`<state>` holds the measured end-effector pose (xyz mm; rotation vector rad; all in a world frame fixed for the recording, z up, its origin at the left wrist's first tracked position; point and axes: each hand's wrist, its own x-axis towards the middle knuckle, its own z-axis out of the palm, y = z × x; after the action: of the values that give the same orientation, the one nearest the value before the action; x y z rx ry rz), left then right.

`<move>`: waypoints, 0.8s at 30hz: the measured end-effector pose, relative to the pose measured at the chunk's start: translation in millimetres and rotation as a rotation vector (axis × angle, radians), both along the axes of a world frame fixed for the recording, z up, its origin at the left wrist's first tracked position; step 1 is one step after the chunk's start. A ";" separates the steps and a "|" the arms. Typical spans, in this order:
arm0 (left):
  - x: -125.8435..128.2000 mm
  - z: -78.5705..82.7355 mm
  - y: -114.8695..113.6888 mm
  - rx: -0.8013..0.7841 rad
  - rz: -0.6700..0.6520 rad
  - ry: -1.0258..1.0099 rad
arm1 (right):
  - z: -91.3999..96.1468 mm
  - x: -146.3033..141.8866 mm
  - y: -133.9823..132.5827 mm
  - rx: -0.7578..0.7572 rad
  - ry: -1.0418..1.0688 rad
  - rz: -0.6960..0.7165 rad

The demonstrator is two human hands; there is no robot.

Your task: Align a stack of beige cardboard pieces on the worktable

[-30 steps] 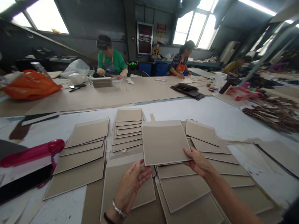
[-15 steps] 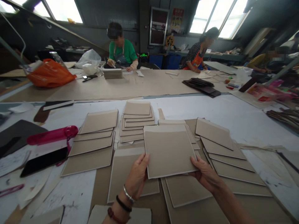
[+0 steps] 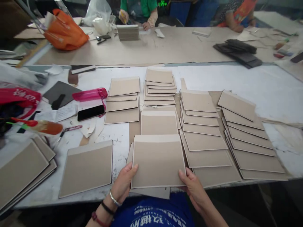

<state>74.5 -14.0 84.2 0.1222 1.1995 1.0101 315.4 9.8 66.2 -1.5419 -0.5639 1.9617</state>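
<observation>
Between my two hands is a flat beige panel [image 3: 158,160] with a paler strip along its far edge. My left hand [image 3: 125,178] grips its left side, thumb on top. On the right side, my right hand [image 3: 193,186] pinches the near corner, also with the thumb above. The fingers under the panel are hidden. Just beyond it lies a similar beige panel [image 3: 159,123], partly covered. To the right, overlapping panels [image 3: 204,140] fan out in a column. A single panel [image 3: 86,168] rests left of my left hand.
More panels are fanned at the far left column [image 3: 123,115], the far middle [image 3: 158,77] and the right [image 3: 255,154]. A phone [image 3: 91,113], a pink case [image 3: 90,94] and an orange bottle [image 3: 48,126] lie left. Across the table, two people work near an orange bag [image 3: 65,31].
My hands have drawn the held panel nearer my body and lower over the table edge. The view has tilted down, showing more of the near table.
</observation>
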 end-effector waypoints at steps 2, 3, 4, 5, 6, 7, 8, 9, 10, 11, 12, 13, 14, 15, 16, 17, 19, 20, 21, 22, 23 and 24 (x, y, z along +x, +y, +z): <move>-7.2 -8.5 -19.3 -0.015 0.006 0.030 | -10.1 -8.7 -21.6 -0.014 -0.011 0.010; -10.5 -12.5 -26.4 -0.008 -0.003 0.054 | -15.2 -12.2 -30.5 -0.020 -0.018 0.013; -13.9 -16.5 -32.3 0.008 -0.023 0.088 | -20.2 -15.2 -38.2 -0.023 -0.027 0.016; -17.6 -20.4 -37.3 0.030 -0.055 0.144 | -25.1 -17.9 -44.8 -0.023 -0.040 0.018; -21.5 -24.3 -41.8 0.047 -0.103 0.232 | -29.8 -20.3 -50.4 -0.018 -0.058 0.017; -25.6 -28.4 -45.8 0.055 -0.165 0.360 | -34.2 -22.5 -55.2 -0.010 -0.079 0.012; -29.7 -32.5 -49.4 0.060 -0.230 0.530 | -38.2 -24.4 -59.2 -0.002 -0.101 0.006; -33.4 -36.8 -52.5 0.071 -0.289 0.734 | -41.6 -26.2 -62.7 0.007 -0.121 -0.001; -36.5 -41.2 -54.7 0.098 -0.335 0.954 | -44.5 -27.7 -65.7 0.014 -0.140 -0.007; -38.5 -45.6 -55.8 0.146 -0.368 1.162 | -46.8 -28.9 -68.3 0.021 -0.154 -0.012; -39.1 -49.9 -55.4 0.216 -0.387 1.336 | -48.3 -30.0 -70.6 0.027 -0.162 -0.015; -38.2 -54.3 -53.3 0.303 -0.395 1.463 | -49.3 -30.8 -72.6 0.035 -0.167 -0.018; -35.5 -58.7 -49.6 0.395 -0.403 1.541 | -49.6 -31.5 -74.3 0.044 -0.170 -0.022; -31.4 -63.0 -44.3 0.479 -0.416 1.577 | -49.4 -32.1 -75.6 0.053 -0.169 -0.026; -26.0 -67.4 -37.8 0.550 -0.430 1.584 | -48.9 -32.5 -76.6 0.060 -0.165 -0.031; -19.9 -71.8 -30.6 0.603 -0.444 1.579 | -48.2 -33.0 -77.4 0.065 -0.159 -0.036; -7.5 -80.8 -16.6 0.648 -0.478 1.572 | -47.3 -33.8 -78.4 0.063 -0.152 -0.042; -2.1 -85.2 -11.0 0.644 -0.491 1.576 | -47.7 -34.2 -78.9 0.059 -0.152 -0.043; 2.2 -89.4 -6.7 0.634 -0.496 1.587 | -48.6 -34.5 -79.5 0.058 -0.154 -0.041; 5.3 -93.3 -4.1 0.628 -0.495 1.599 | -50.2 -34.5 -80.1 0.060 -0.154 -0.034; 7.2 -96.6 -2.9 0.628 -0.489 1.611 | -52.1 -34.1 -80.6 0.067 -0.162 -0.018; 8.1 -99.2 -3.0 0.631 -0.480 1.621 | -54.0 -33.0 -80.6 0.079 -0.196 0.019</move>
<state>82.5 -17.0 -15.0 1.9129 2.0145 0.7054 282.4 -70.8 12.2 -1.6943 -0.7303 1.7907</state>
